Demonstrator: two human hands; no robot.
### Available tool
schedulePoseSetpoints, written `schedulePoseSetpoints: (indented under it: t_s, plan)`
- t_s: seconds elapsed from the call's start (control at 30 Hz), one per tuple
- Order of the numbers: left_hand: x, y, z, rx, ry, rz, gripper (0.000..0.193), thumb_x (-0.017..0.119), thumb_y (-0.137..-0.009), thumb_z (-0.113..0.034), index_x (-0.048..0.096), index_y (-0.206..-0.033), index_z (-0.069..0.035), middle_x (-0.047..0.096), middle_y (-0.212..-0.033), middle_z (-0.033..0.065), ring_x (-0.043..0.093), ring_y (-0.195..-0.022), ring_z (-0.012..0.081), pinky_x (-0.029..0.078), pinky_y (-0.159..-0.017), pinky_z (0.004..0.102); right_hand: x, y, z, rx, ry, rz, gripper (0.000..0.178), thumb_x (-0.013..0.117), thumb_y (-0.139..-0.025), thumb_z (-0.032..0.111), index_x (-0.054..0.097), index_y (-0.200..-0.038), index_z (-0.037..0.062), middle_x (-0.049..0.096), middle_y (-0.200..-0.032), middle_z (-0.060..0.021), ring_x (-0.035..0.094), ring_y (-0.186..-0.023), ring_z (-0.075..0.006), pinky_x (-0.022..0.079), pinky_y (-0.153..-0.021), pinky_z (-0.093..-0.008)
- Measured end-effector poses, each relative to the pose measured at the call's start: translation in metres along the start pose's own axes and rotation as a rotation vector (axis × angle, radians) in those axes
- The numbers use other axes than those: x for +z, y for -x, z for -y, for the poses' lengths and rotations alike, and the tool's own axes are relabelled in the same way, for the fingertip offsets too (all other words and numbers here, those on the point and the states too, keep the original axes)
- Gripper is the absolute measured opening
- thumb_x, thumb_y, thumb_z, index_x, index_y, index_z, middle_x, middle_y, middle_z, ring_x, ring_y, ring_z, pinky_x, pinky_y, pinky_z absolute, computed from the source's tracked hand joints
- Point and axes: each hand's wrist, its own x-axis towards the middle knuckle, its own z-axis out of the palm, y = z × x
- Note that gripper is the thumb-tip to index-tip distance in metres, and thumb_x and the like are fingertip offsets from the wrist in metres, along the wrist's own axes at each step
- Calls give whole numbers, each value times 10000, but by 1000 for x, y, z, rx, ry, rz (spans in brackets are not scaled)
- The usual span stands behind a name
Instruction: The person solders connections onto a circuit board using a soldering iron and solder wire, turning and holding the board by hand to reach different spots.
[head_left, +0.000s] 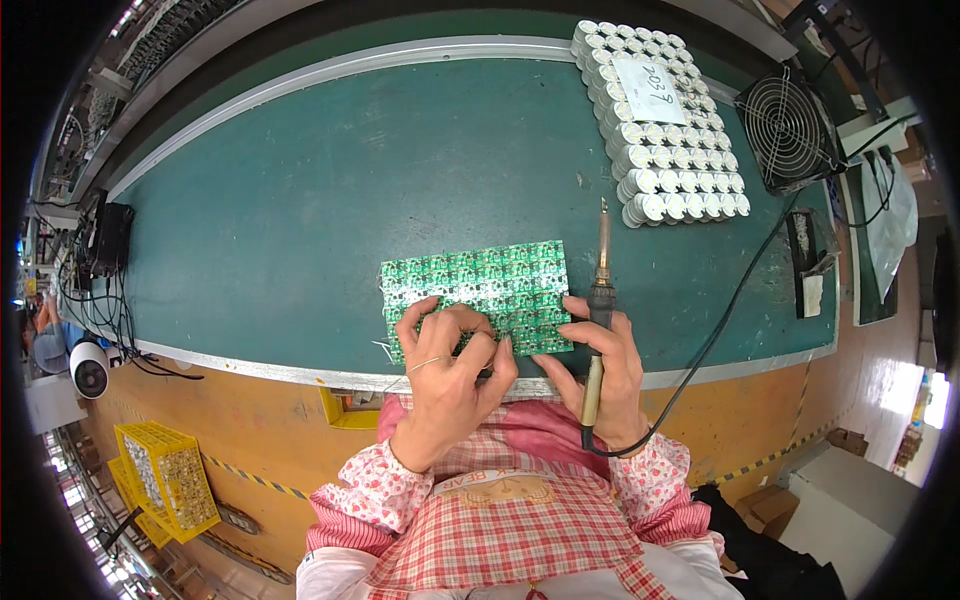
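A green circuit board panel, covered with rows of small components, lies on the bench near its front edge. My left hand is over the panel's lower left part, fingers bent and closed down onto it. A thin pale line, perhaps a wire or a ring, crosses one of its fingers; whatever the fingertips hold is hidden. My right hand holds a soldering iron across its fingers, tip pointing away from me. Its thumb and fingertips are also at the panel's right edge.
The green bench top has a metal rim. Stacked white round parts with a paper sheet stand at the far right, beside a black fan. The iron's cable runs right. Black cables lie left; a yellow crate stands lower left.
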Motion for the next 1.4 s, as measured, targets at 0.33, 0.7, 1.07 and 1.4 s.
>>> schedulePoseSetpoints:
  t_s: [0.33,0.7,1.07,1.4]
  plan:
    - [3,-3,-4,20,14,15,135,721,-733,-35,587,-744,-42,578,-863,63,564,-847,232,375,-998,473,2,3,-3,10,-26,-16,546,850,-705,34,567,-1170,71,640,-1200,-186,627,-981,-331,492,-835,-423]
    - [7,-7,-9,40,6,45,152,732,-745,-59,580,-739,-43,573,-889,70,561,-868,253,396,-979,490,2,4,-3,19,-36,-19,558,846,-700,23,567,-1181,68,639,-1204,-194,631,-977,-333,500,-841,-426]
    - [8,-7,-10,40,7,59,145,725,-757,-51,581,-739,-43,573,-879,66,559,-850,240,381,-987,476,2,1,-2,28,-34,-7,581,842,-695,15,555,-1198,62,634,-1222,-191,627,-998,-341,502,-849,-426]
    - [8,-4,-7,37,-12,53,153,761,-731,-74,612,-753,-47,593,-893,56,576,-847,229,381,-979,475,-3,-3,1,99,-17,16,623,846,-693,29,532,-1230,75,605,-1277,-184,601,-1038,-368,491,-878,-447]
